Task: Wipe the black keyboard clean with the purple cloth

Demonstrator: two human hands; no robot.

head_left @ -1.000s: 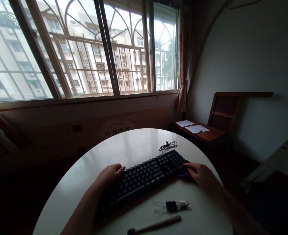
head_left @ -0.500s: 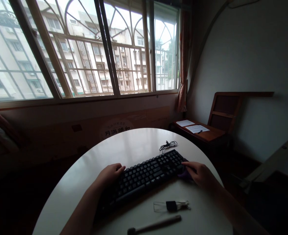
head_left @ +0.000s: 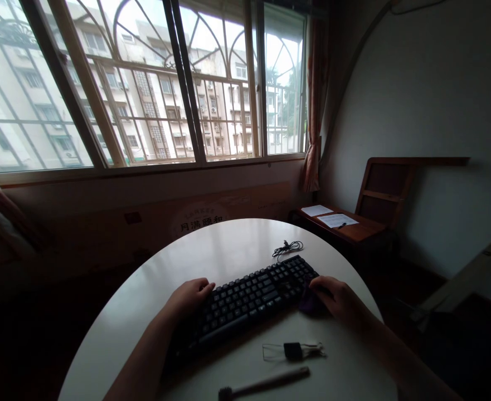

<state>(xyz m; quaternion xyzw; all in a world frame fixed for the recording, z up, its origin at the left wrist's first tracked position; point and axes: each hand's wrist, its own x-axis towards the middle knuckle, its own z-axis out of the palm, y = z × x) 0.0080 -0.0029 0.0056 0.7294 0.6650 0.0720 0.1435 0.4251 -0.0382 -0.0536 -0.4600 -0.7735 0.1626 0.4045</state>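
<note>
Purple crumpled cloth fills the right hand's pinch; the left hand holds an oblong keyboard.

Black keyboard, purple cloth and white tabletop, centre to lower frame.
Lower centre, black-and-silver tool; right, reddish-brown chair, white sheets; upper right of centre, orange-pink curtain.
</note>
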